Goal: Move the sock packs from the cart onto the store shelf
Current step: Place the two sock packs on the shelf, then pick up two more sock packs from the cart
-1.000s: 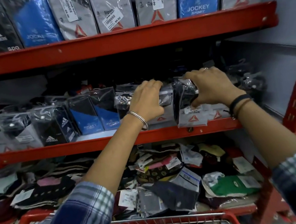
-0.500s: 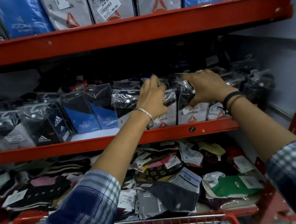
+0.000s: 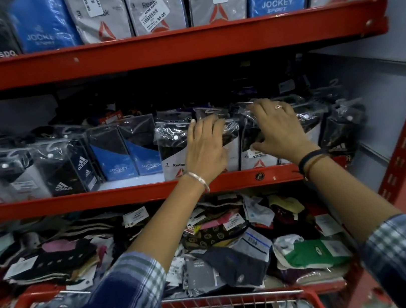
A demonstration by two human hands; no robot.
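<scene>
Both hands have shifted since a second ago: my right hand (image 3: 278, 129), then clamped around a sock pack, now lies flatter on the row, and my left hand (image 3: 207, 145) has slid up over the pack fronts. Fingers of both hands are spread and loose, pressing rather than gripping. Sock packs (image 3: 257, 145) stand upright on the middle shelf (image 3: 123, 195), touching side by side. To finish well, I should push the fronts back evenly, keeping the bases behind the shelf lip so none tips forward. Wire cart (image 3: 245, 303), bottom edge: its contents are mostly cropped, possibly more packs. Lower shelf: a loose heap of tagged socks (image 3: 221, 232).
</scene>
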